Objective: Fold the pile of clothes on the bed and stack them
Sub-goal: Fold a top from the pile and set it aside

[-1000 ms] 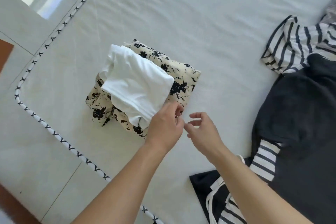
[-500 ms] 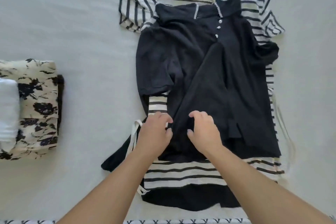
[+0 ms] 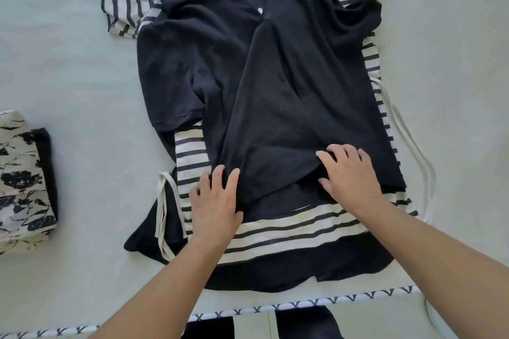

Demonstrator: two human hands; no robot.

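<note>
Near the middle of the frame lies the soft black button-up shirt on a striped top. Left hand and right hand rest flat on its hem – fingers spread, gripping nothing. Best to smooth it first – then fold evenly.

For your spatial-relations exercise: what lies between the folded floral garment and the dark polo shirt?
In the head view, only bare bed sheet separates the floral garment from the polo shirt.

Bare bed is lying open between the clothes pile and the folded stack at the left edge; right of the pile, loose cords are trailing across the sheet.
</note>
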